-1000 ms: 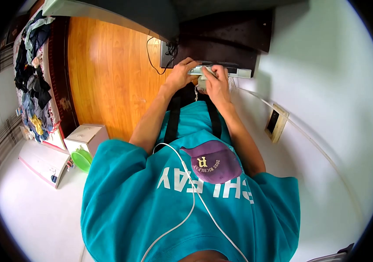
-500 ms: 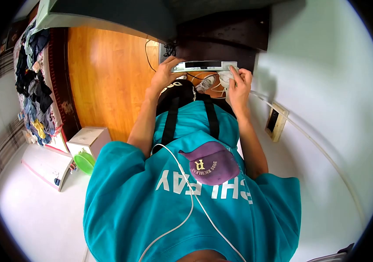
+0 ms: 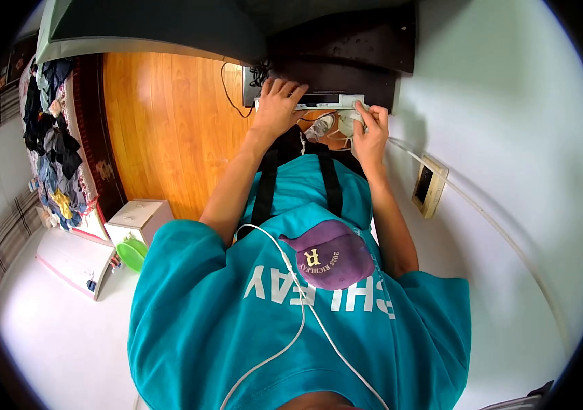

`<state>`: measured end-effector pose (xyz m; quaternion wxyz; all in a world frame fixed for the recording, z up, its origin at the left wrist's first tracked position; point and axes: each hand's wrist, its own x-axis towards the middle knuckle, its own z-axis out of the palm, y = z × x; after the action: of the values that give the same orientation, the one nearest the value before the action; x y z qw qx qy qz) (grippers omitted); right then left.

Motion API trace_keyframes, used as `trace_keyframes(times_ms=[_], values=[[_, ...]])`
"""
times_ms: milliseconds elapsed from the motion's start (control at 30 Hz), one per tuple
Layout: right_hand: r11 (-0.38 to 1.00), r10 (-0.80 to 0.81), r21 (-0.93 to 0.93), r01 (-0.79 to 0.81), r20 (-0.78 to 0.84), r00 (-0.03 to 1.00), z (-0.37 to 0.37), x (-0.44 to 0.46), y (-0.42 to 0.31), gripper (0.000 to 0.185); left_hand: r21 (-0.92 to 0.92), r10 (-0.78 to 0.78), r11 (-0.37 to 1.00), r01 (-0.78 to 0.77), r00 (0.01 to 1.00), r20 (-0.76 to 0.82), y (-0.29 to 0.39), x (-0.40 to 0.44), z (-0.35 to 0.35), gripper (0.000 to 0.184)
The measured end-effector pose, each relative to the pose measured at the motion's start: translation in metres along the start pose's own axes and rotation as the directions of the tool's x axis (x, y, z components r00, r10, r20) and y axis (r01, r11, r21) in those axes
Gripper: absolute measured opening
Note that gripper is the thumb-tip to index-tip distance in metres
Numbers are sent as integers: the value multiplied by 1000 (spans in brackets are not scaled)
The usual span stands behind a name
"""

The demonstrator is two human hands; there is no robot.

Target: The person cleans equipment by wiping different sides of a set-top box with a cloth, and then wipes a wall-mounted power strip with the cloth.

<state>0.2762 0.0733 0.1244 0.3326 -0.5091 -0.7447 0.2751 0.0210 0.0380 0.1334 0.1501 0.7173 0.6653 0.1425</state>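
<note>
A slim silver box with a dark front panel [image 3: 323,106], like a set-top box, is in front of me at the edge of dark furniture. My left hand [image 3: 278,104] lies across its left part, fingers stretched and apart over the upper edge. The box's left end shows just past that hand. My right hand [image 3: 369,126] grips the right end, with a finger or thumb on the front face. Whether the furniture bears the box's weight I cannot tell.
Dark wooden furniture [image 3: 346,58] stands beyond the box, with black cables [image 3: 258,74] on its left. White cords and a shoe [image 3: 320,127] show below. A wall socket [image 3: 430,186] and white cable run along the right wall. Clothes [image 3: 59,147] lie at left near a white cabinet [image 3: 137,220].
My left hand has slid right and up, from the box's left end onto its front and upper edge. My right hand keeps its hold, and the view has shifted slightly.
</note>
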Motion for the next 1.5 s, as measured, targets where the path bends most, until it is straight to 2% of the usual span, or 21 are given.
trace_keyframes(times_ms=[33, 100, 167, 200, 300, 333, 400, 600, 667, 733, 800, 867, 967, 1067, 1200, 1367, 1500], values=[[1000, -1, 1, 1, -4, 1000, 0, 0, -1, 45, -40, 51, 998, -51, 999, 6, -2, 0, 4, 57], [1000, 1, 4, -1, -2, 1000, 0, 0, -7, 45, -47, 57, 997, -58, 998, -14, -1, -1, 9, 55], [1000, 12, 24, -14, 72, 997, 6, -1, -22, 47, -47, 61, 997, -63, 997, -39, -2, -2, 12, 53], [993, -113, 26, 111, 100, 989, 17, -4, -20, 49, -63, 47, 997, -48, 999, -22, -1, -2, 12, 52], [988, -156, 62, 145, 288, 945, 40, -6, -49, 45, -69, 23, 997, -22, 1000, 17, 1, -3, 6, 50], [987, -158, 63, 146, 290, 944, 38, -6, -48, 45, -59, 16, 998, -14, 999, 35, 2, -2, 4, 49], [989, -142, 0, 146, 205, 968, 32, -1, -40, 43, -66, 7, 998, -5, 1000, 24, 0, 3, 3, 49], [993, -96, -59, 104, 113, 989, 6, 9, -14, 46, -101, -34, 994, 33, 999, -12, -8, -4, -2, 49], [991, -99, -84, 106, 73, 992, 4, 9, -7, 46, -140, -62, 988, 66, 998, 33, -18, -10, -6, 49], [998, -30, -53, 32, 30, 999, 6, 7, 0, 46, -148, -58, 987, 59, 998, 16, -22, -15, -7, 48], [997, -44, -55, 46, 41, 998, 7, 7, -1, 45, -136, -26, 990, 26, 1000, 4, -23, -17, -7, 49], [998, -58, 7, 58, 30, 998, 5, 9, -6, 45, -18, -42, 999, 43, 998, 38, -17, -15, -7, 51], [995, -93, -37, 96, 78, 993, 7, 11, -6, 45, 30, -66, 998, 64, 994, 85, -15, -11, -1, 54], [999, -35, 19, 34, 93, 995, 8, 11, -6, 43, -23, -90, 996, 90, 996, 10, -8, -8, -2, 58], [998, -63, -21, 65, 89, 994, 8, 12, -8, 43, -13, -90, 996, 90, 996, 4, -9, -7, 4, 55], [999, -7, 46, 3, 76, 997, 8, 4, -9, 43, -46, -56, 997, 57, 998, 31, -13, -10, 4, 45], [999, -1, 40, -2, 56, 998, 6, -1, -12, 42, -60, -50, 997, 53, 997, 58, -14, -10, 2, 48]])
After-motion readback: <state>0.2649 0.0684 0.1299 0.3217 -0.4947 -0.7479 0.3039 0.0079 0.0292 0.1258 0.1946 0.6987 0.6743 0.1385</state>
